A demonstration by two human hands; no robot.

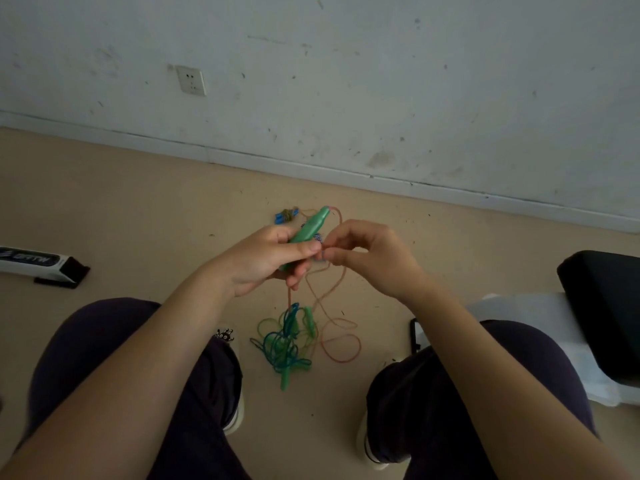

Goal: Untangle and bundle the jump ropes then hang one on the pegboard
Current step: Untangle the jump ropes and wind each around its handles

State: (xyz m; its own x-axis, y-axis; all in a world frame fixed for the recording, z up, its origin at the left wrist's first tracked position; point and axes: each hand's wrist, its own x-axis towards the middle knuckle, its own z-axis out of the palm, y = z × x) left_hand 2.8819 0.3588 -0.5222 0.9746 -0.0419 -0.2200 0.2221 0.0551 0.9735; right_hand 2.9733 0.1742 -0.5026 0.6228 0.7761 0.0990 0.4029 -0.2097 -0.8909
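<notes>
Head view: I see left hand (263,258) gripping green plastic jump-rope handle (309,227), held above floor. Right hand (372,252) pinches thin pink cord (341,271) beside handle. Tangled green-and-teal rope pile (285,344) on tan floor (138,209) between knees. Blue-handled rope bundle (285,215) near wall.
</notes>
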